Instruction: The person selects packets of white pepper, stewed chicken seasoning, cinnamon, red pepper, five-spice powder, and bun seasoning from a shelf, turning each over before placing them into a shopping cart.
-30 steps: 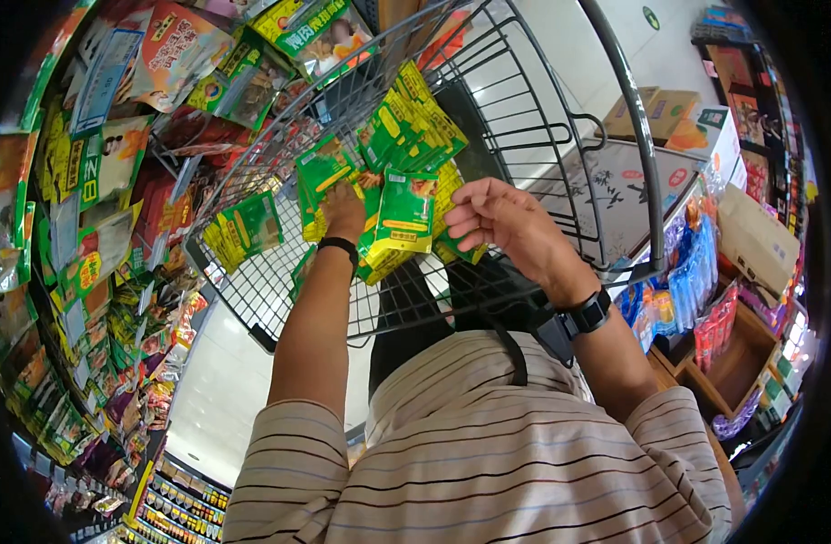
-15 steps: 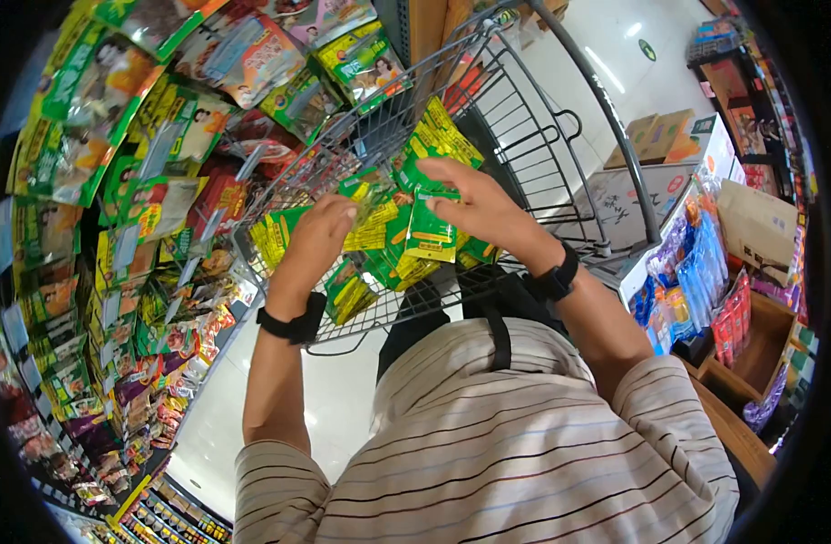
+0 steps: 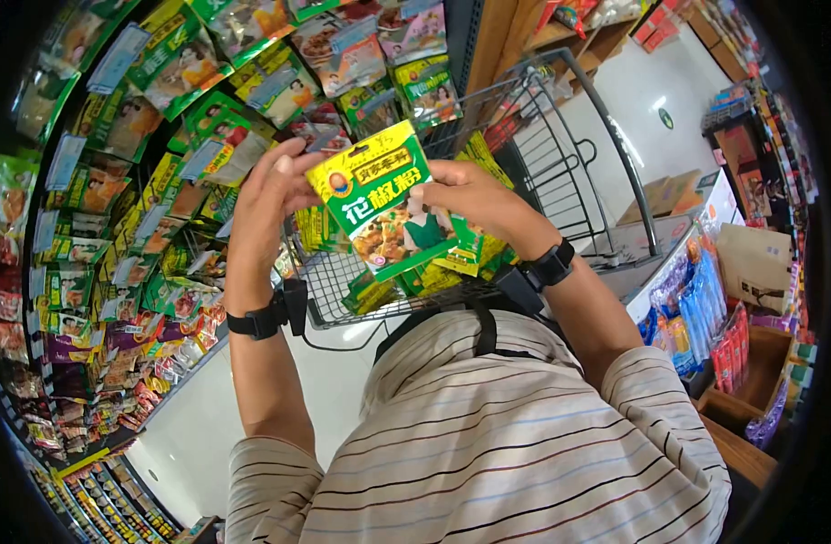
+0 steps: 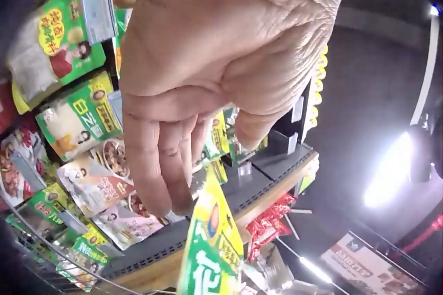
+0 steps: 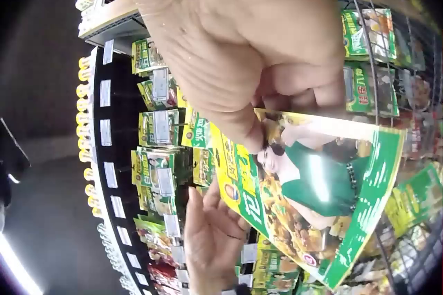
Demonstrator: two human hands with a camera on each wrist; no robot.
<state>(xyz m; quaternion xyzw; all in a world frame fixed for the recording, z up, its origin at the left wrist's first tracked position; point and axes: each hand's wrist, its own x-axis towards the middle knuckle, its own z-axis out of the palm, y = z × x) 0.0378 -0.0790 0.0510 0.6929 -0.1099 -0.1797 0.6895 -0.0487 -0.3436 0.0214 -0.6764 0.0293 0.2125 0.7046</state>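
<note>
From 8 round to 12 o'clock the display wall (image 3: 116,181) is filled with hanging packets, each carried on a peg so that its printed face is shown outward. The cart (image 3: 338,283) is parked at 1 o'clock, just beside that wall, seemingly so both can be reached without a step. Its wire floor is littered with loose packets (image 3: 379,292) in yellow and green, tipped at all angles.

Above the cart, at 12 o'clock from the striped shirt, one green seasoning packet (image 3: 388,213) is held up in the air, flat, label side toward the head camera. It is gripped at opposite sides, probably so that the print is left uncovered. The upper corner at 10 o'clock is pinched by the left hand (image 3: 266,204), whose fingers (image 4: 163,170) are seen in the wrist view curled down onto the top edge. The edge at 3 o'clock is clamped between thumb and fingers of the right hand (image 3: 474,199); the packet (image 5: 311,198) is thus kept taut. Black wrist straps (image 3: 551,265) are worn on both arms.
</note>
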